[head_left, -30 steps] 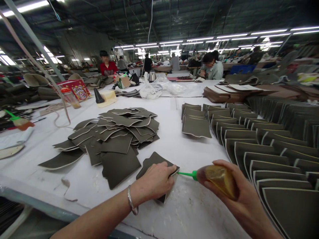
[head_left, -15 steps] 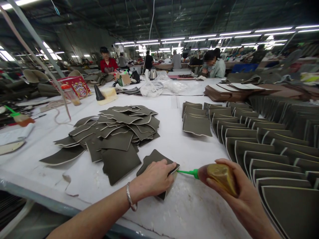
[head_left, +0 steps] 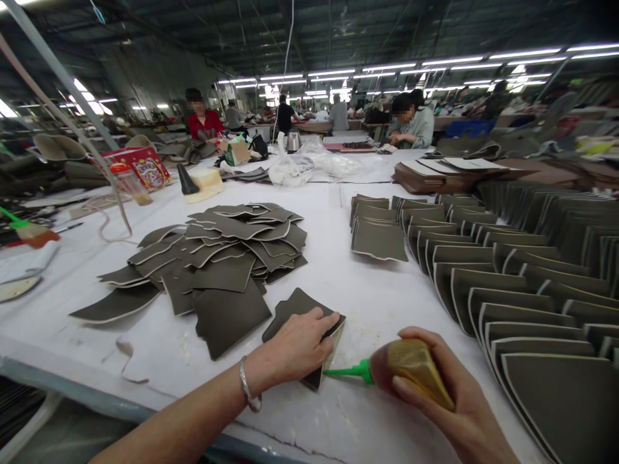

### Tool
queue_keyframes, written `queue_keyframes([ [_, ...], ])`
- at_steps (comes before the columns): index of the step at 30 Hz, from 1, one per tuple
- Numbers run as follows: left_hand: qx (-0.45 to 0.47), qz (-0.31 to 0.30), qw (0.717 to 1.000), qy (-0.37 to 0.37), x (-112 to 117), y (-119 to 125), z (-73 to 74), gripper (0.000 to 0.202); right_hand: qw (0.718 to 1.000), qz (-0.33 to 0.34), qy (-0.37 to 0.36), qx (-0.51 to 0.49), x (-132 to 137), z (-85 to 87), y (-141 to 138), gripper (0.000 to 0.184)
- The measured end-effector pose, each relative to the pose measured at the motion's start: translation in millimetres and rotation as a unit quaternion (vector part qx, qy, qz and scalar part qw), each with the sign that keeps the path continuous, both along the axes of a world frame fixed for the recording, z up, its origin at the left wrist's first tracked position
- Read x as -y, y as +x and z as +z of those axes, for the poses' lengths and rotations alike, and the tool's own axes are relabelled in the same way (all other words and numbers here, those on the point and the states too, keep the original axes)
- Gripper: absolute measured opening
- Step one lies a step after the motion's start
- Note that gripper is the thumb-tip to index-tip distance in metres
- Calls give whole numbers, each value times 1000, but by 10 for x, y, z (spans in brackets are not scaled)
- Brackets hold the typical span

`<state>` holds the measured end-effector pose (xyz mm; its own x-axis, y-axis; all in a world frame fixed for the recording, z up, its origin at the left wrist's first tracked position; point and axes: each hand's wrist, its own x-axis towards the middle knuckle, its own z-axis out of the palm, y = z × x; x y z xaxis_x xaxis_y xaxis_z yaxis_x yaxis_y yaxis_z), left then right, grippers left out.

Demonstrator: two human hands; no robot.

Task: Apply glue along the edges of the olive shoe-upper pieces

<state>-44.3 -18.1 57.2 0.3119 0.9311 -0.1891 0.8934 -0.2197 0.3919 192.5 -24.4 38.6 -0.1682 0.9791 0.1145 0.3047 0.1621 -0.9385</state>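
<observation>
My left hand (head_left: 302, 341) lies over a dark grey-green leather-like piece (head_left: 293, 306) on the table and holds it there. Its index finger points along the piece's right corner, and the other fingers curl near the right edge, where a paler strip shows. My right hand (head_left: 449, 393) is wrapped around a squeeze bottle (head_left: 411, 370) of amber liquid, tilted almost level. The green nozzle (head_left: 348, 371) points left, its tip at the lower right edge of that piece. Just left is a loose pile of similar pieces (head_left: 232, 270).
Rows of similar pieces (head_left: 488, 296) stand overlapped on the right, with a small stack (head_left: 380, 238) beside them. Farther back are a black cone (head_left: 186, 180), plastic bags (head_left: 290, 169) and brown sheets (head_left: 420, 177). A slanted pole (head_left: 62, 71) rises at left. Co-workers sit beyond.
My right hand has brought the bottle down and toward me, its nozzle tip travelling from the piece's right corner along the edge to the lower corner. The left hand stays on the piece.
</observation>
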Motion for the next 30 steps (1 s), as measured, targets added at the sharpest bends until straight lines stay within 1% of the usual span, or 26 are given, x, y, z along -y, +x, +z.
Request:
queue_keyframes([
  [6,-3,10,1000,-8,5,-3,-13,50,1000,-26,9,-4,51,-35,-15,44],
  [11,-7,12,1000,-6,12,1,-29,49,999,-2,-31,-31,137,-60,-38,46],
  [15,-5,14,1000,-6,14,5,-29,49,999,-25,-25,-19,159,-59,-35,46],
  [20,-4,19,1000,-6,20,15,-26,49,999,-2,-25,-24,156,-71,-6,45],
  [25,-13,24,1000,-5,28,27,-32,50,1000,-28,8,-7,126,-94,28,45],
  [30,-19,22,1000,-3,29,37,-45,49,1000,-2,-24,-13,157,-129,34,45],
])
